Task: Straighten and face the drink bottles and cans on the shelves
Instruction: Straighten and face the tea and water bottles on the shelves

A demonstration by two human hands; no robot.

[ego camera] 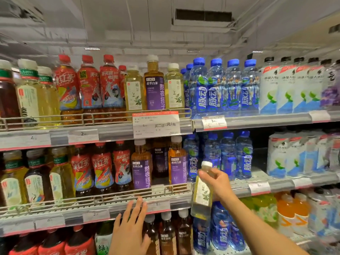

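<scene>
The pale tea bottle [202,192] hangs upright in front of the middle shelf [128,205], before the blue bottles [228,155]. The right hand [219,184] grips its neck, arm reaching in from lower right. The left hand [128,229] is released, fingers straight, tips touching the shelf's edge.

We are seeing: held bottle [202,196] pale yellow, white cap, white label with green sprig | top-shelf left bottles [88,89] red caps, red-blue labels | right of them, bottles [216,89] blue caps, blue labels | middle-shelf tea bottle [141,168] amber, purple label
</scene>
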